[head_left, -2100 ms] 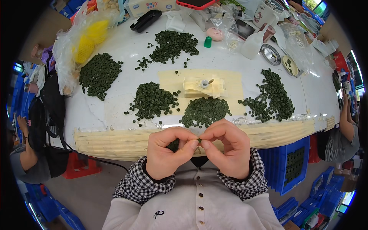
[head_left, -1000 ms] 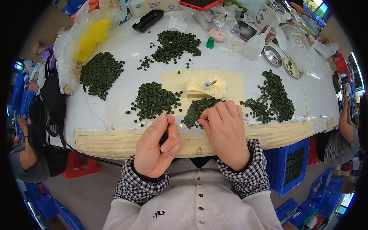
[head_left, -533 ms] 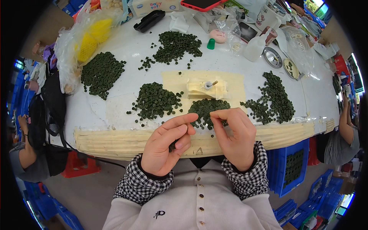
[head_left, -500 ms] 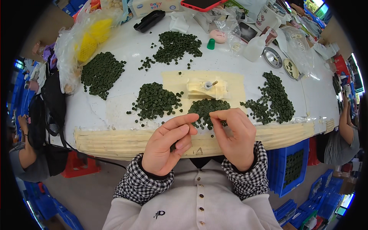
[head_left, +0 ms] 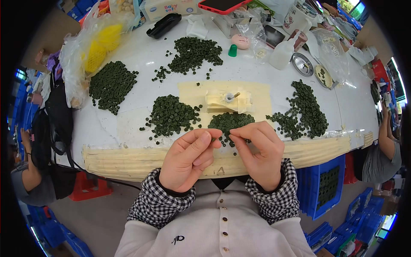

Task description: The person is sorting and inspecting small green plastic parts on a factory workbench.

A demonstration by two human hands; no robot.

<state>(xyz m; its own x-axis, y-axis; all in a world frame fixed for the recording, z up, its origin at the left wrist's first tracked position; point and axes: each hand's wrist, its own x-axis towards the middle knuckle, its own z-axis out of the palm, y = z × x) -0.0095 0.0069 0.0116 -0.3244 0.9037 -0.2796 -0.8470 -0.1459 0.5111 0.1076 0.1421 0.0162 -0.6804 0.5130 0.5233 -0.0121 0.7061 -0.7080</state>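
Observation:
My left hand (head_left: 185, 159) is above the table's front edge, its thumb pressed to its bent forefinger and the other fingers curled. Whatever it holds is hidden or too small to name. Close by on the right, my right hand (head_left: 262, 150) has thumb and forefinger tips nearly together; anything between them is too small to make out. The two hands do not touch. Just beyond the fingertips lies a heap of small dark green ring-shaped pieces (head_left: 229, 121). Behind it stands a tape-covered block (head_left: 218, 102) with a thin upright pin (head_left: 236, 95).
More green pieces lie in heaps at near left (head_left: 171, 116), right (head_left: 309, 112), far left (head_left: 112, 83) and far middle (head_left: 195, 53). Along the back are a black case (head_left: 164, 25), a green cap (head_left: 232, 50), a white bottle (head_left: 280, 58) and a round metal lid (head_left: 302, 64).
My left thumb has slid forward along the forefinger toward its tip. My right fingertips have shifted slightly left and nearer me. The whole view has moved a little; the heaps look the same.

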